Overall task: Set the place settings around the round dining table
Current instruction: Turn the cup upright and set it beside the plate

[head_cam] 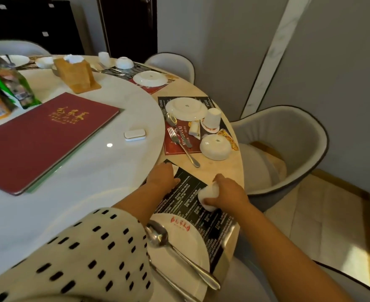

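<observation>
Placemat [190, 188], black, low in centre frame, runs lengthwise from my left hand [162, 177], which rests on its far corner with a grip I cannot tell, down to the plate [192, 243], with the small white cup [209, 196] just right, clasped in my right hand [227, 192].

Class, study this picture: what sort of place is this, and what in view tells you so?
Probably a restaurant dining room: a red menu book lies on the white turntable, printed placemats mark the seats, and a plate bears a printed red logo.
</observation>
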A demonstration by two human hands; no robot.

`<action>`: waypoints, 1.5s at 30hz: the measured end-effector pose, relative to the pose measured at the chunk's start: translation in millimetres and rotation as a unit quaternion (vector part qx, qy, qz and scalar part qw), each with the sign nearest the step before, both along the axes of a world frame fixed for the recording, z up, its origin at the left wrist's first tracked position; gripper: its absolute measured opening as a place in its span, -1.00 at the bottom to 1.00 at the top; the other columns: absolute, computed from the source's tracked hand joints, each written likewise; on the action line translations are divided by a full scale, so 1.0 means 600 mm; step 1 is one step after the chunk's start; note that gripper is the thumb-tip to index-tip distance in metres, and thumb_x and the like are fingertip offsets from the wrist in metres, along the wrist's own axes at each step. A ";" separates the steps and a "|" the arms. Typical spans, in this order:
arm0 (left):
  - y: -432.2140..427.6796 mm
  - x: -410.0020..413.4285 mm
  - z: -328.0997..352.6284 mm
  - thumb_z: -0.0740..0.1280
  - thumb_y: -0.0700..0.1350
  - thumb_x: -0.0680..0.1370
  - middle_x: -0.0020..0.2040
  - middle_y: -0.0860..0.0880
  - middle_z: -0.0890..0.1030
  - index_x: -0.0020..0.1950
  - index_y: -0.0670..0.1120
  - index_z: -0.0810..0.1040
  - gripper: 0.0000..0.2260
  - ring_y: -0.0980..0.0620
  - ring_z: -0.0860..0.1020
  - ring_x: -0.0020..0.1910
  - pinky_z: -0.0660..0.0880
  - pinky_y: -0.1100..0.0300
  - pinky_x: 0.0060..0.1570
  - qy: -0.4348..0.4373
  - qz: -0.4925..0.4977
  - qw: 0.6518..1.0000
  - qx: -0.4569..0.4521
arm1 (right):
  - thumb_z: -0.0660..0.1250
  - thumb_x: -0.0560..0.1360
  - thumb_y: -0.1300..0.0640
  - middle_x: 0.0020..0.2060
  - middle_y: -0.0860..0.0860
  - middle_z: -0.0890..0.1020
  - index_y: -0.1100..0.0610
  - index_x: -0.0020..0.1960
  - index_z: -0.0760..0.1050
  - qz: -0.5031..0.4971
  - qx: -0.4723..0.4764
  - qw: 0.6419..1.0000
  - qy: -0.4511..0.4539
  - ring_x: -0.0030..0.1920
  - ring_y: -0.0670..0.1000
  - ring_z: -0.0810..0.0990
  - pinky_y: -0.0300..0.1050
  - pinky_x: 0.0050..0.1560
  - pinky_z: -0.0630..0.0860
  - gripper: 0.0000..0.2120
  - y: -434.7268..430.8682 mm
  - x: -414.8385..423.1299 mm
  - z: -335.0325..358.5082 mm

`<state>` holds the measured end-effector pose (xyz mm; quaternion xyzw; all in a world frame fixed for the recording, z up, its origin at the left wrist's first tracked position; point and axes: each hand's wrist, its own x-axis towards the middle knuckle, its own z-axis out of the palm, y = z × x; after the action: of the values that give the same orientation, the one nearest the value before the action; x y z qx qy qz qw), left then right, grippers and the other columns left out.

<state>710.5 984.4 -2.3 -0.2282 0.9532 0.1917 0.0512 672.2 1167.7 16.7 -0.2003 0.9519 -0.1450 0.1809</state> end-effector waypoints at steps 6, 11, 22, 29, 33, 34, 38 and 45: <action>-0.015 -0.018 -0.010 0.36 -0.07 0.51 0.15 -0.14 0.57 0.26 -0.18 0.44 -0.63 -0.08 0.54 0.12 0.45 0.16 0.01 -0.003 0.025 0.997 0.071 | 0.53 0.16 -0.20 0.15 0.08 0.52 0.02 0.19 0.37 -0.291 -0.413 0.836 -0.213 0.12 0.11 0.53 0.13 0.18 0.50 -0.30 0.001 -0.005 -0.030; -0.021 0.005 0.005 0.36 -0.10 0.51 0.25 -0.12 0.50 0.38 -0.13 0.36 -0.53 0.01 0.46 0.07 0.37 0.22 -0.03 0.086 0.089 0.953 0.278 | 0.50 0.32 0.06 0.11 0.10 0.50 0.06 0.26 0.33 -0.358 -0.540 0.696 -0.310 0.01 0.09 0.54 -0.06 -0.08 0.56 -0.41 -0.014 -0.009 -0.035; -0.023 0.047 -0.014 0.50 -0.20 0.37 0.22 -0.08 0.55 0.14 -0.07 0.52 -0.63 -0.04 0.49 0.18 0.38 0.26 0.01 0.174 0.100 0.951 0.237 | 0.49 0.35 0.09 0.23 0.07 0.50 0.01 0.27 0.37 -0.326 -0.535 0.738 -0.250 0.20 0.11 0.50 0.16 0.23 0.49 -0.46 -0.049 0.001 -0.066; -0.023 0.070 -0.018 0.46 -0.09 0.43 0.26 -0.09 0.51 0.21 -0.07 0.49 -0.62 -0.07 0.50 0.18 0.48 0.16 0.06 0.092 0.049 0.989 0.103 | 0.52 0.32 0.19 0.23 -0.03 0.47 0.01 0.30 0.36 -0.240 -0.488 0.827 -0.142 0.23 0.00 0.43 0.03 0.27 0.44 -0.38 -0.069 -0.007 -0.054; -0.026 0.075 -0.011 0.39 0.01 0.47 0.15 -0.08 0.57 0.22 -0.09 0.54 -0.65 -0.04 0.53 0.11 0.44 0.19 0.01 0.046 -0.008 0.999 -0.008 | 0.56 0.26 0.20 0.09 -0.08 0.47 0.01 0.19 0.37 -0.192 -0.456 0.864 -0.093 0.12 -0.05 0.44 -0.12 0.11 0.45 -0.41 -0.106 -0.015 -0.050; -0.026 0.074 -0.010 0.38 0.03 0.47 0.11 -0.08 0.59 0.19 -0.09 0.56 -0.66 -0.03 0.54 0.07 0.44 0.20 -0.03 0.038 -0.012 0.999 -0.022 | 0.56 0.26 0.20 0.07 -0.09 0.47 0.02 0.18 0.37 -0.175 -0.446 0.874 -0.080 0.10 -0.07 0.43 -0.15 0.08 0.43 -0.41 -0.116 -0.017 -0.048; -0.022 0.070 -0.014 0.37 0.03 0.48 0.02 -0.08 0.62 0.07 -0.13 0.57 -0.72 -0.05 0.59 -0.04 0.46 0.19 -0.10 0.012 -0.013 0.999 -0.044 | 0.58 0.24 0.17 0.11 -0.04 0.48 0.09 0.27 0.36 -0.126 -0.411 0.901 -0.058 0.10 -0.06 0.43 -0.16 0.07 0.42 -0.33 -0.151 -0.022 -0.045; -0.021 0.066 -0.020 0.32 0.04 0.52 0.05 -0.12 0.60 0.09 -0.18 0.56 -0.69 -0.08 0.58 0.01 0.47 0.14 -0.03 -0.028 -0.039 0.997 -0.063 | 0.59 0.22 0.20 0.14 0.03 0.51 0.12 0.24 0.41 -0.081 -0.391 0.916 -0.048 0.11 -0.03 0.46 -0.16 0.07 0.42 -0.35 -0.174 -0.022 -0.050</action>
<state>750.1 971.8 -14.1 -0.1986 0.9698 0.1227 0.0707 658.8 1063.6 -13.3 -0.1701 0.8224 -0.5292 0.1208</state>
